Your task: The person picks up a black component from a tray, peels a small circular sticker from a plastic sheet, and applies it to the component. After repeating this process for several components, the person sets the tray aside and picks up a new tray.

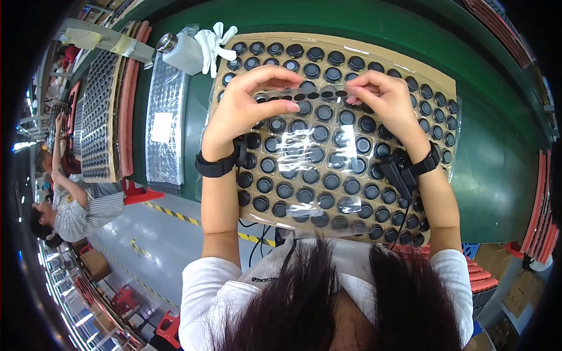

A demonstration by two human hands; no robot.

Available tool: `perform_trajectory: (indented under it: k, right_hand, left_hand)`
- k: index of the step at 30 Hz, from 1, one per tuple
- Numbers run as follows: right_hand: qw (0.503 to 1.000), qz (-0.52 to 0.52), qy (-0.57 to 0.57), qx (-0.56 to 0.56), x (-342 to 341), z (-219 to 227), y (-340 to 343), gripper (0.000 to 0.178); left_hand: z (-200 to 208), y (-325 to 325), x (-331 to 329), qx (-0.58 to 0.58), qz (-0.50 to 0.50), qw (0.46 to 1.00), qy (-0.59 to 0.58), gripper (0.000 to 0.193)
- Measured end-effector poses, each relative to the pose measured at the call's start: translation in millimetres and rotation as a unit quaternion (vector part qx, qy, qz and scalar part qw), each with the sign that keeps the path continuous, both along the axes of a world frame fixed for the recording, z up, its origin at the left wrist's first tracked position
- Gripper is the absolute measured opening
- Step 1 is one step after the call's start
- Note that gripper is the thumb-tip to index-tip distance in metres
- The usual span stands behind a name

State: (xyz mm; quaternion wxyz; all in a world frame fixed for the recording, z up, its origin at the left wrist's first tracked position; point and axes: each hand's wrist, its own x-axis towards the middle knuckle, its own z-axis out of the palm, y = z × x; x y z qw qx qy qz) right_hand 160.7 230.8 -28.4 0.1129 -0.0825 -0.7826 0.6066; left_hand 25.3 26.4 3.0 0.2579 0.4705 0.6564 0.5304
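A clear plastic sheet with a row of black round stickers [314,95] along its far edge is stretched between my hands, over a tray of parts. My left hand [249,99] curls around its left end, with thumb and index fingertips apart; its other fingers are mostly hidden. At the right end, my right hand [377,93] pinches the sheet between thumb and fingers. Below lies a brown tray [410,61] holding many black round parts [320,133] in rows. Glare on clear film blurs some parts in the middle. Both wrists wear black straps.
A white bottle with a metal cap [182,54] and a white glove [215,48] sit beyond the tray's left corner. Left of it lies a plastic-wrapped pack [165,117]. Stacked trays [102,111] stand farther left, near other people. The green table [492,169] extends rightward.
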Motion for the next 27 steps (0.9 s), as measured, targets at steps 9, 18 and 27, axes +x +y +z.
perform_trajectory:
  k: [9,18,27]
  right_hand:
    - [0.998,0.041,-0.05,-0.023,-12,2,-11,0.009]
    - [0.986,0.128,-0.031,0.102,-24,4,-10,0.013]
    - [0.976,0.106,0.112,0.153,-48,13,-32,0.021]
  left_hand:
    - [-6,-6,1,-0.023,0.062,0.997,-0.031,0.032]
    - [-4,-9,2,-0.085,0.07,0.979,0.172,0.035]
    - [-12,-6,7,-0.09,0.118,0.937,0.317,0.029]
